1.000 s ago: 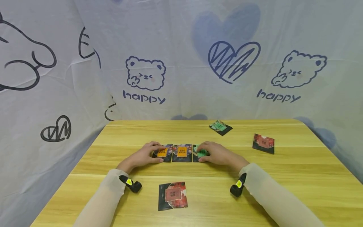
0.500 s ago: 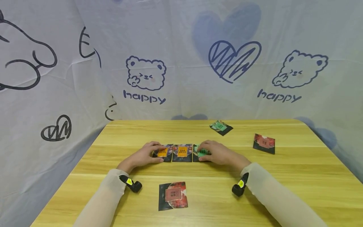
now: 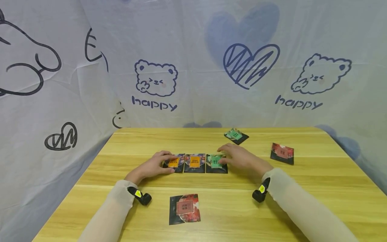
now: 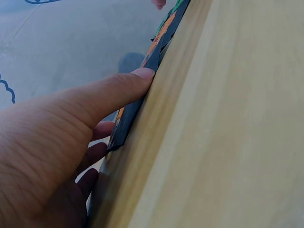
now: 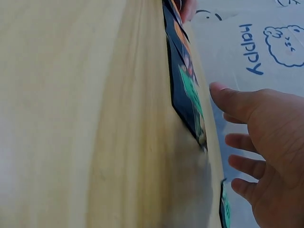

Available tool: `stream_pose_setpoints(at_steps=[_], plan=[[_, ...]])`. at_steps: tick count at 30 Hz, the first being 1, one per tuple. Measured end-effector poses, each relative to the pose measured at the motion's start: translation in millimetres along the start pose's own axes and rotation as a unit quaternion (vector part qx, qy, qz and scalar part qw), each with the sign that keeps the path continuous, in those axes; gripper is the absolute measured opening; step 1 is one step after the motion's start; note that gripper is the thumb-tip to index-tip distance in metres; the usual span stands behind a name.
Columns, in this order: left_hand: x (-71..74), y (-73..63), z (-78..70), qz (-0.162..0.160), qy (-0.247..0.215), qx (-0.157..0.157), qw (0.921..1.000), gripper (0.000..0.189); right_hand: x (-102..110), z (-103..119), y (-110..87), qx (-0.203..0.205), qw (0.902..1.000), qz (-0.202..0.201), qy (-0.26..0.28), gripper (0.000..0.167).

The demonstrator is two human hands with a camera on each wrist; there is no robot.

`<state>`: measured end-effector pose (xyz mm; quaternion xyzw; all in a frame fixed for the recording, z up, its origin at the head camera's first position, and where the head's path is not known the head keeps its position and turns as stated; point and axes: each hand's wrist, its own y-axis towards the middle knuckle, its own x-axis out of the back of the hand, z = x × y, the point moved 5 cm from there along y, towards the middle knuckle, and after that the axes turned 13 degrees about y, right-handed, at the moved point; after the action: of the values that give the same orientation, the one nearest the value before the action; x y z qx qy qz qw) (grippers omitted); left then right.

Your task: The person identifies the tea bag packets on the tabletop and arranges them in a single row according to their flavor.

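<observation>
Three flat square packets lie in a row mid-table: a left orange-labelled packet (image 3: 178, 165), a middle orange-labelled packet (image 3: 195, 163) and a green-labelled packet (image 3: 217, 164) at the right end. My left hand (image 3: 154, 165) rests on the left one, thumb by its near edge and fingers across its left side, partly covering it. In the left wrist view its thumb (image 4: 135, 81) lies straight on the dark packet edge. My right hand (image 3: 240, 157) hovers over the right side of the green packet, fingers spread and holding nothing; the right wrist view shows its fingertips apart from the packet.
A red-labelled packet (image 3: 185, 209) lies near the front of the wooden table (image 3: 229, 215). At the back right are another green-labelled packet (image 3: 236, 135), turned askew, and a second red-labelled packet (image 3: 282, 153). Printed white cloth (image 3: 193, 111) hangs behind the table.
My right hand has lifted off the green-labelled packet and moved right and back, uncovering most of it. The left hand and the row of packets have stayed put.
</observation>
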<state>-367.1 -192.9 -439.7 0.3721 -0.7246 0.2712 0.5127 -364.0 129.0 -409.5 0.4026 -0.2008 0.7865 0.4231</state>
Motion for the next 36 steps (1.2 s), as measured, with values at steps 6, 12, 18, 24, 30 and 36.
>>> stream_pose_setpoints(at_steps=[6, 12, 18, 24, 30, 36], plan=[[-0.3, 0.7, 1.1, 0.004, 0.007, -0.001, 1.0, 0.063, 9.4, -11.3, 5.6, 0.004, 0.9999, -0.013, -0.007, 0.056], [-0.5, 1.2, 2.7, 0.002, 0.005, -0.001, 1.0, 0.064, 17.7, -22.2, 11.7, 0.007, 0.9996, -0.025, -0.008, 0.057], [-0.2, -1.0, 1.6, -0.005, 0.006, -0.005, 1.0, 0.064, 23.6, -36.3, 17.7, 0.007, 0.9991, -0.04, -0.012, 0.057], [-1.9, -1.4, 0.4, 0.001, 0.01, 0.0, 1.0, 0.064, 29.0, -51.3, 21.0, 0.013, 0.9987, -0.048, -0.004, 0.055], [-1.7, -1.2, 0.0, 0.004, 0.002, -0.001, 1.0, 0.064, 34.3, -63.8, 25.6, 0.025, 0.9985, -0.048, -0.01, 0.055], [1.8, -1.2, 0.2, -0.001, -0.001, -0.006, 1.0, 0.065, 42.5, -73.4, 34.3, -0.009, 0.9991, -0.041, 0.005, 0.053]])
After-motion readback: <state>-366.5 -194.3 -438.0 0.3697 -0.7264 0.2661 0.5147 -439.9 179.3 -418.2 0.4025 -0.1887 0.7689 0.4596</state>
